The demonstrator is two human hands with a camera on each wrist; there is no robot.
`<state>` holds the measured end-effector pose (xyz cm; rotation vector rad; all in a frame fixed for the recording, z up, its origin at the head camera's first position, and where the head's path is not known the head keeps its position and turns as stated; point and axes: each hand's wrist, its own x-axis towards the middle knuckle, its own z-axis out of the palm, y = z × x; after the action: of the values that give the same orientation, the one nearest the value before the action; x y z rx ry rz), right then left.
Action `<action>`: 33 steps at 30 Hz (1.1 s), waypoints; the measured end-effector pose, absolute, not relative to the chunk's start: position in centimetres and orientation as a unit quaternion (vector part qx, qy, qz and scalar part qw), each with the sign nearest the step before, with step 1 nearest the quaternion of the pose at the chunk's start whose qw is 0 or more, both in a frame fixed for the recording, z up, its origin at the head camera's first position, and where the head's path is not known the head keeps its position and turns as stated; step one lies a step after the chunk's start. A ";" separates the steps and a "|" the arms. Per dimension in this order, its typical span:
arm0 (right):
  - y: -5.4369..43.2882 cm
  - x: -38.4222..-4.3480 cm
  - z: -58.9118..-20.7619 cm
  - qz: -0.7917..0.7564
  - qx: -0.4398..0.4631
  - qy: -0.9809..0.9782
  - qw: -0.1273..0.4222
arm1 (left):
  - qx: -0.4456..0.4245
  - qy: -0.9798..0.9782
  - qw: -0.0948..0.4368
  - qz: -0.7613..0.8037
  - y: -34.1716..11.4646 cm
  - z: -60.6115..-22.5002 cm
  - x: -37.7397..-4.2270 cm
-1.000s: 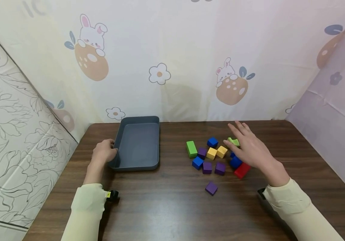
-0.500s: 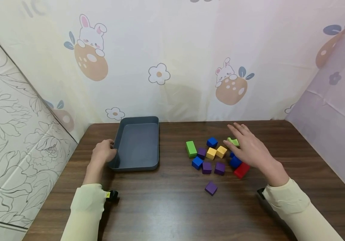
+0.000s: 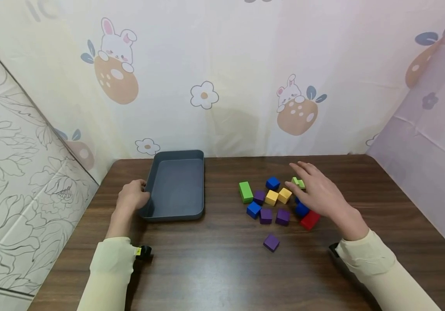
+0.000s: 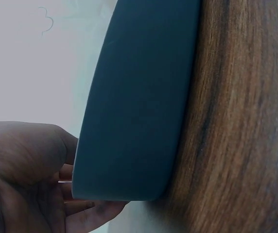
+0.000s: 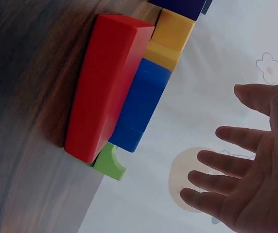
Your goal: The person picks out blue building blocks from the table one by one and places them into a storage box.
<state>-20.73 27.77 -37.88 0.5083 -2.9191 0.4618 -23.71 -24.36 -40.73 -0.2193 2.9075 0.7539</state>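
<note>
My left hand [image 3: 133, 196] grips the left rim of a dark grey rectangular tray [image 3: 177, 185], thumb on the rim. In the left wrist view its fingers [image 4: 88, 213] curl at the end of the tray's outer wall [image 4: 134, 107]. My right hand [image 3: 319, 192] hovers, fingers spread and holding nothing, over the right side of a group of coloured blocks. Nearest it are a red block [image 3: 310, 220], a blue block [image 3: 301, 209] partly hidden by the hand, and a light green block with a curved cutout [image 5: 111, 164].
Left of the right hand are two yellow cubes [image 3: 271, 197], several purple cubes [image 3: 282, 217], blue cubes [image 3: 253, 210] and a green oblong block [image 3: 246, 192]. One purple cube [image 3: 271, 242] lies apart, nearer me. A printed curtain [image 3: 238, 77] hangs behind the wooden table [image 3: 206, 268].
My right hand has lowered slightly, its fingertips a little nearer the blocks. The head view has shifted a touch. The left hand and the tray have stayed put.
</note>
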 end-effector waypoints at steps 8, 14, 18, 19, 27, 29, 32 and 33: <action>27.3 -20.5 -37.6 0.149 0.173 -0.970 0.085 | -0.071 0.964 0.063 0.250 -24.4 -40.7 -23.6; 26.9 -20.3 -37.5 0.155 0.175 -0.969 0.086 | -0.068 0.965 0.057 0.249 -24.3 -40.7 -23.5; 26.7 -20.0 -37.4 0.158 0.178 -0.966 0.101 | -0.069 0.965 0.054 0.248 -24.2 -40.7 -23.5; 26.6 -20.0 -37.4 0.157 0.181 -0.965 0.106 | -0.069 0.965 0.053 0.247 -24.3 -40.7 -23.5; 25.8 -20.0 -37.7 0.158 0.195 -0.961 0.116 | -0.068 0.967 0.053 0.241 -24.5 -40.9 -23.7; 25.7 -20.1 -37.8 0.159 0.196 -0.961 0.114 | -0.067 0.967 0.053 0.242 -24.5 -41.0 -23.8; 25.7 -20.3 -38.0 0.159 0.195 -0.961 0.111 | -0.070 0.965 0.053 0.247 -24.5 -41.2 -23.8; 25.7 -20.3 -38.0 0.158 0.195 -0.962 0.109 | -0.071 0.965 0.053 0.249 -24.5 -41.2 -23.9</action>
<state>-20.33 25.73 -37.99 0.5744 -2.8275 0.4645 -23.86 -24.54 -41.19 -0.2151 2.9320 0.7556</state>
